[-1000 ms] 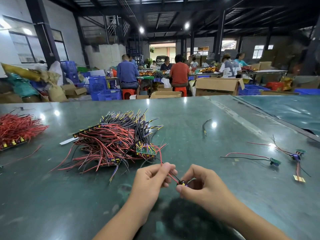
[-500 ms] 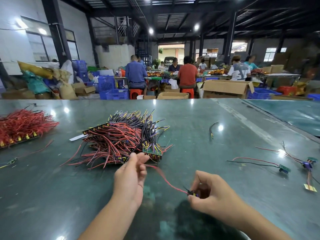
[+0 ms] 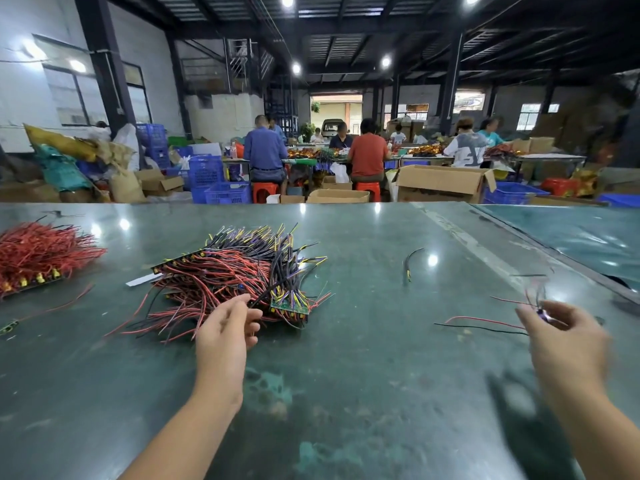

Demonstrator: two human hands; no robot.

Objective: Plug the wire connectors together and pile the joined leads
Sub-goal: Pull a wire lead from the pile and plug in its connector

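A big pile of red and black leads (image 3: 228,282) with small green boards lies on the green table (image 3: 346,393) left of centre. My left hand (image 3: 225,334) is at the pile's near edge, fingertips pinching a black lead (image 3: 265,296) that sticks out of it. My right hand (image 3: 561,337) is far to the right, blurred, above the table. It pinches the joined lead at its dark purple connector (image 3: 543,315), with thin wires trailing up from it. A red and a black joined lead (image 3: 485,323) lie on the table just left of that hand.
A heap of red wires (image 3: 41,251) sits at the table's left edge. One loose black wire (image 3: 408,265) lies mid-table. A second table top (image 3: 571,237) abuts at the right. People sit among boxes and crates beyond the far edge.
My hands have parted. The right hand carried the joined lead far right, toward the leads lying there. The left hand went forward to the pile and took a black lead.
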